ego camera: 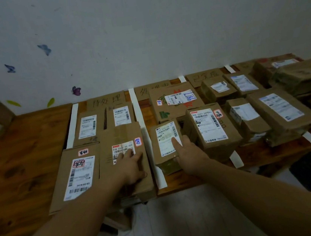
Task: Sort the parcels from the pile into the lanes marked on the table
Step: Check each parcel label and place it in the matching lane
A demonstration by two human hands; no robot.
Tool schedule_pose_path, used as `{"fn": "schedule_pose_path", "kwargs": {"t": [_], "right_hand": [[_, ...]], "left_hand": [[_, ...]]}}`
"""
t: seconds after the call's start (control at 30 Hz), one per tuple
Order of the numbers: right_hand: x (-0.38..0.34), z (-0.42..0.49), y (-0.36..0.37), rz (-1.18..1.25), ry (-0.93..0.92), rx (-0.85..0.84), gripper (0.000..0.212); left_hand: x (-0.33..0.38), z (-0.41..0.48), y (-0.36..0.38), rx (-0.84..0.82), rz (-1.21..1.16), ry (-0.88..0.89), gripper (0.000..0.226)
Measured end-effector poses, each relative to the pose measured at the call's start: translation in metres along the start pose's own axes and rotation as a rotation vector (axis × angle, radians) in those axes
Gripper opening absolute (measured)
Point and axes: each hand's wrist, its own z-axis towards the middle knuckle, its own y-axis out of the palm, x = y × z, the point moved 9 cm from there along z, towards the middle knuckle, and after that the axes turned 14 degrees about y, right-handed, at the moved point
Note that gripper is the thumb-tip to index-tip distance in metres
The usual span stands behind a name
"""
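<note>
Cardboard small parcel (166,140) is laid in the second lane (148,118), touched by the right hand (190,154), fingers straight, nothing gripped. At nine o'clock a flat parcel (121,134) is pressed by the flat left hand (132,163). The pile (301,76) at two o'clock is judged unsorted.

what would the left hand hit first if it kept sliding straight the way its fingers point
The left hand lies flat on the near parcel; straight on, past its far edge, it would likely meet the labelled parcel behind, though depth is unclear.
</note>
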Motion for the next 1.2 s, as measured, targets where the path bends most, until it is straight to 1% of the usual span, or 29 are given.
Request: {"fn": "schedule_pose_path", "kwargs": {"t": [0.07,0.13,0.23,0.3,0.4,0.47,0.57,0.63,0.7,0.8,0.93,1.03,1.2], "right_hand": [[-0.001,0.002,0.002,-0.071,0.007,0.011,0.073],[-0.001,0.001,0.0,-0.194,0.009,0.065,0.072],[0.0,-0.002,-0.007,-0.336,0.013,0.175,0.067],[0.001,-0.001,-0.007,-0.382,0.019,0.209,0.062],[0.005,0.003,0.0,-0.344,0.063,0.173,0.053],[0.005,0.002,0.007,-0.348,0.071,0.128,0.053],[0.0,-0.002,0.006,-0.472,0.047,0.073,0.062],[-0.014,-0.006,-0.01,-0.503,0.006,0.08,0.069],[-0.041,-0.009,-0.029,-0.481,-0.055,0.108,0.072],[-0.099,-0.014,-0.055,-0.397,-0.137,0.175,0.068],[-0.191,-0.026,-0.074,-0.342,-0.251,0.206,0.064],[-0.268,-0.036,-0.08,-0.268,-0.315,0.199,0.059],[-0.398,-0.053,-0.072,-0.15,-0.371,0.118,0.057]], "left_hand": [[0.002,0.0,-0.004,-0.001,0.016,0.015,0.085],[0.0,0.0,-0.005,-0.007,0.022,0.022,0.085],[-0.002,0.002,-0.005,-0.024,0.016,0.031,0.086],[-0.002,0.004,-0.005,-0.028,0.011,0.039,0.087],[-0.001,0.004,-0.005,-0.028,0.016,0.045,0.087],[-0.002,0.001,-0.004,-0.04,0.008,0.045,0.086],[-0.003,-0.009,-0.01,-0.044,-0.029,0.044,0.086],[-0.01,-0.018,-0.022,-0.002,-0.09,0.023,0.086],[-0.023,-0.033,-0.035,0.028,-0.12,-0.022,0.086],[-0.057,-0.06,-0.062,0.107,-0.076,-0.077,0.083],[-0.127,-0.109,-0.1,0.202,-0.097,-0.176,0.087],[-0.188,-0.156,-0.126,0.281,-0.111,-0.247,0.086],[-0.296,-0.238,-0.158,0.396,-0.207,-0.301,0.082]]}}
